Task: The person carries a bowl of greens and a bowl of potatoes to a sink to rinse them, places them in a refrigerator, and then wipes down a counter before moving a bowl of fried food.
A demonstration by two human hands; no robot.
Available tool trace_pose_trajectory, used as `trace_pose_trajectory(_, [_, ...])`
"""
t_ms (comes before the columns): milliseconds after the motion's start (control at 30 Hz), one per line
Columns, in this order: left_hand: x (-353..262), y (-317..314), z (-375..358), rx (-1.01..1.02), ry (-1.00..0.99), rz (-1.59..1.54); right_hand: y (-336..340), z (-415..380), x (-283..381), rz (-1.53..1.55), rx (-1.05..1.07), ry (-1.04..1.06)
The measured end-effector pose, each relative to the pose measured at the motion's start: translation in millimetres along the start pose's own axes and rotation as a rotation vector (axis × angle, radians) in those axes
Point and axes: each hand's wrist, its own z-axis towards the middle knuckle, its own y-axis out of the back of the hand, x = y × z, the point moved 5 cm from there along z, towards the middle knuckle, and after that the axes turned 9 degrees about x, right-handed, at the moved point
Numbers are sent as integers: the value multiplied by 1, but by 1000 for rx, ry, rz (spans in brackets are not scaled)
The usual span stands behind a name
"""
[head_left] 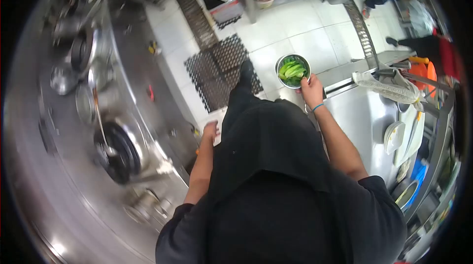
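While the left hand (211,132) hangs down by the person's leg with its fingers loosely bent and nothing seen in it, the right hand (312,90) grips the edge of a round metal bowl (308,63). Green leaves (292,70) sit inside the bowl. The bowl is up above the white floor tiles (276,32), near the corner of the shiny metal table (357,113) on the right. A thin blue band (318,107) goes around the right wrist. One foot is over a black mat (217,69) full of little holes. White dishes (393,137) sit on the metal table. Over on the left, a long spoon (101,126) leans in a big dark pan (120,158) on the metal cooking counter (162,81).
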Motion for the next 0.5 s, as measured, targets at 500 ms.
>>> trace_pose_trajectory(500, [-503,111,184,5,-86,241,105,142,16,493,-626,-207])
